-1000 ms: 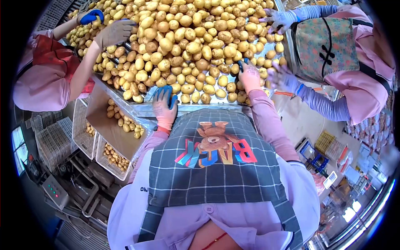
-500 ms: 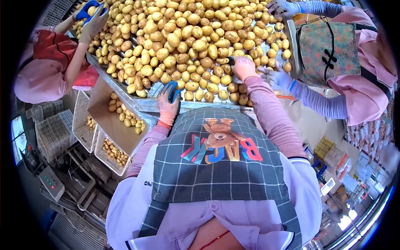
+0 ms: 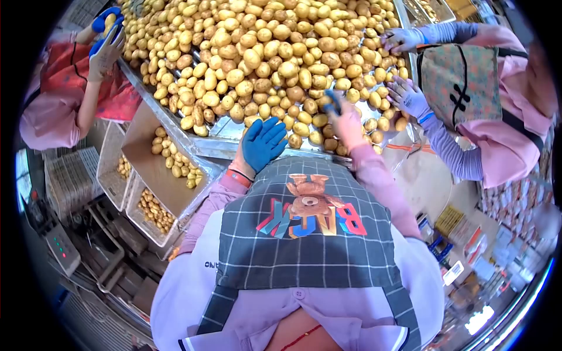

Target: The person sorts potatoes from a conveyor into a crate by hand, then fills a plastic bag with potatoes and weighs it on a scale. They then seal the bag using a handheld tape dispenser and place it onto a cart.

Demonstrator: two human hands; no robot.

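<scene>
A heap of yellow-brown potatoes (image 3: 257,64) covers the metal sorting table (image 3: 219,151) in front of me. My left hand (image 3: 261,146), in a glove with a blue coated palm, is at the near edge of the table. Its blue side faces up, its fingers are stretched out, and no potato shows in it. A few potatoes lie just beyond its fingertips. My right hand (image 3: 346,124), also gloved with blue at the fingers, is over the front of the heap to the right. Motion smears its fingers, so any potato in them cannot be made out.
To the right, a co-worker's gloved hands (image 3: 410,98) rest at the table's side. Another co-worker's gloved hands (image 3: 107,48) hold a potato at the far left. Below left are a chute (image 3: 137,137) with potatoes and plastic crates (image 3: 111,172) holding smaller ones.
My left hand has turned its blue palm up and moved right along the edge. My right hand has drawn back slightly from the heap. The right co-worker's near hand has shifted up.
</scene>
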